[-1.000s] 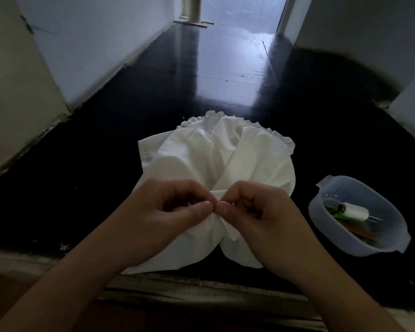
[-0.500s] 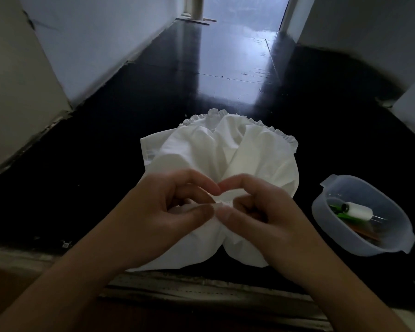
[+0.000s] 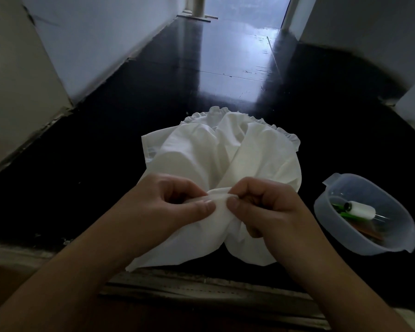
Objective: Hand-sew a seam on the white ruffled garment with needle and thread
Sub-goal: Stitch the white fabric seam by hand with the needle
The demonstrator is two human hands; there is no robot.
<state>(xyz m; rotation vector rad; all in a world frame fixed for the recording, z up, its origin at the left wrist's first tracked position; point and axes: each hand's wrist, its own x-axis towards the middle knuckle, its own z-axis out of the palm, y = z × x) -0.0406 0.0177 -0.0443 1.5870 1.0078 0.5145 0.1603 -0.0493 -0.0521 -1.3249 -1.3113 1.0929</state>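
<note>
A white cotton garment with a ruffled far edge (image 3: 216, 159) is spread on a glossy black floor (image 3: 201, 75), bunched into soft folds, with its near part lifted slightly off the surface. A fold at the near middle of the cloth is gathered between 2 bare hands. It is pinched by the left hand (image 3: 168, 207) between thumb and curled fingers, and the same ridge of fabric is pinched just beside it by the right hand (image 3: 264, 212), whose thumb is pressed against the cloth from the near side. The 2 thumbs lie close together with a small hump of cloth between them. Neither needle nor thread can be made out in either hand.

To the right of the garment, well apart from it, a translucent oval plastic container with a small lip at each end (image 3: 365, 214) is seen on the floor. Inside it lie a white spool of thread (image 3: 359, 209), some green items (image 3: 340, 212) and other small things too dim to identify. Pale walls (image 3: 101, 39) are seen along both sides of the floor.
</note>
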